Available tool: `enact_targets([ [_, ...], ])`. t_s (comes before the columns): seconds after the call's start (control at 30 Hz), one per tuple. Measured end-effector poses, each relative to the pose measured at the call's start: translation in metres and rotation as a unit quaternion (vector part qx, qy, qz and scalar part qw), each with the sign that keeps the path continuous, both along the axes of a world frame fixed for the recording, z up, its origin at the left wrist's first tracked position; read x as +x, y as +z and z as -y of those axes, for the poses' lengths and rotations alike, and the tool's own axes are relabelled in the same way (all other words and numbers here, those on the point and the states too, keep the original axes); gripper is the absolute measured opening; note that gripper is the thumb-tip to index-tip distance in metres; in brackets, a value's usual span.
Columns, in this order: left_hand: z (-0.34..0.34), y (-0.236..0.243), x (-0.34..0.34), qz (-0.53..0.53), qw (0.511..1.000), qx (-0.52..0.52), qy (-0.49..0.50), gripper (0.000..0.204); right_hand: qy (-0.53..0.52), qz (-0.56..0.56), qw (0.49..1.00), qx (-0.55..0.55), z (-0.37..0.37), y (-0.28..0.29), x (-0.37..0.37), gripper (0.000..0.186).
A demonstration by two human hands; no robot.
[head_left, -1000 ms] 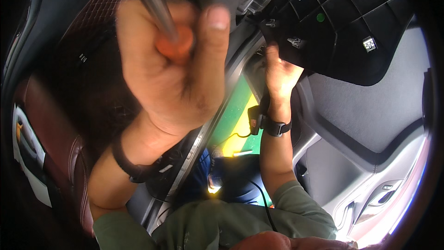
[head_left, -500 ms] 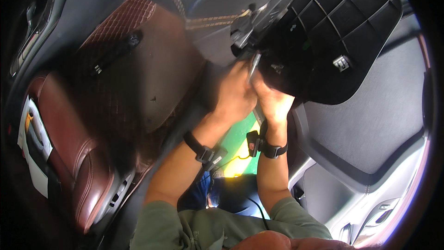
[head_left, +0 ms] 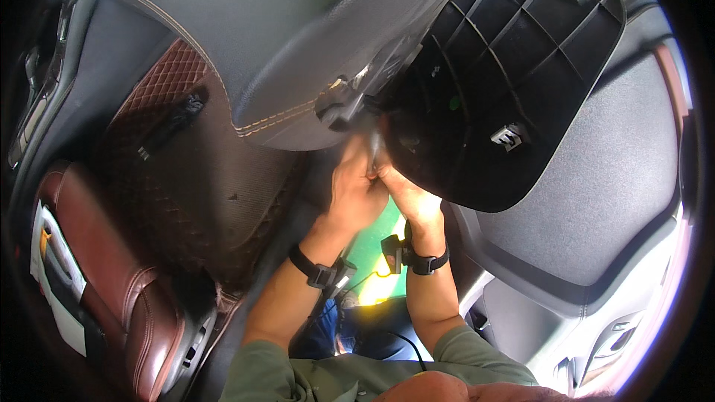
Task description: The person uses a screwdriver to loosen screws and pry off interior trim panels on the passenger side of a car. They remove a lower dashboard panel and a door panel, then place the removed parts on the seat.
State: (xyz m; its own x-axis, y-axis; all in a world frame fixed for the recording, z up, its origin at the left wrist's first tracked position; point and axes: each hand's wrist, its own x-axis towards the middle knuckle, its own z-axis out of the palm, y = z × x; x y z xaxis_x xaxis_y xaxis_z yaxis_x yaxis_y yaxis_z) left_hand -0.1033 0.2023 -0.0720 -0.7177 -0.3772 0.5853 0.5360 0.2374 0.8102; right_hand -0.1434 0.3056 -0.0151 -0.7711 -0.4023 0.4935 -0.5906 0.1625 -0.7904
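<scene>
My left hand [head_left: 356,192] and my right hand [head_left: 410,195] meet in front of the dashboard's end, fingers closed. Between them a slim silver rod-like piece [head_left: 375,141] stands up, blurred; its exact kind cannot be made out. Both hands seem to grip its lower part, though the fingertips are partly hidden. Just above is the opened end of the dashboard [head_left: 350,108], with bare brackets. A black ribbed trim panel [head_left: 477,89], inner side showing, hangs right of it, its lower edge close over my right hand. Metal clips [head_left: 508,138] sit on the panel.
The car's door [head_left: 573,231] stands at the right. On the left are a dark red seat [head_left: 100,253] with papers [head_left: 59,275] on it and a quilted floor mat [head_left: 223,179] bearing a dark elongated object [head_left: 175,123]. Straps with small devices [head_left: 324,274] circle my wrists.
The view has shifted, so dashboard and panel sit lower and more to the left. My hands stay together around the silver piece, now nearer the dashboard's lower edge in the picture.
</scene>
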Motion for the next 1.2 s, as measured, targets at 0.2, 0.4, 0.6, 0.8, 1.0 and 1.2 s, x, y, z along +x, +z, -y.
enact_targets([
  [0.2,-0.006,0.004,-0.005,-0.026,0.999,-0.026,0.028,0.072,0.012,-0.082,0.996,0.038,-0.009,0.001,-0.002,0.043],
  [0.4,0.001,-0.004,-0.013,0.012,0.998,-0.038,0.050,0.065,0.047,-0.083,0.993,0.075,-0.011,0.003,0.003,0.048],
  [0.6,-0.007,0.003,-0.026,-0.133,0.984,0.011,0.121,0.044,0.034,-0.095,0.994,0.033,0.007,0.008,0.015,0.043],
  [0.8,-0.020,0.005,-0.033,-0.143,0.968,0.126,0.163,0.023,-0.019,-0.132,0.990,0.043,0.016,0.006,0.016,0.041],
  [1.0,-0.021,0.002,-0.034,-0.140,0.969,0.132,0.152,0.023,-0.047,-0.150,0.979,0.130,0.013,0.003,0.017,0.038],
  [1.2,-0.010,0.002,-0.017,-0.095,0.989,0.098,0.057,0.049,-0.053,-0.171,0.979,0.093,0.018,0.003,0.019,0.030],
])
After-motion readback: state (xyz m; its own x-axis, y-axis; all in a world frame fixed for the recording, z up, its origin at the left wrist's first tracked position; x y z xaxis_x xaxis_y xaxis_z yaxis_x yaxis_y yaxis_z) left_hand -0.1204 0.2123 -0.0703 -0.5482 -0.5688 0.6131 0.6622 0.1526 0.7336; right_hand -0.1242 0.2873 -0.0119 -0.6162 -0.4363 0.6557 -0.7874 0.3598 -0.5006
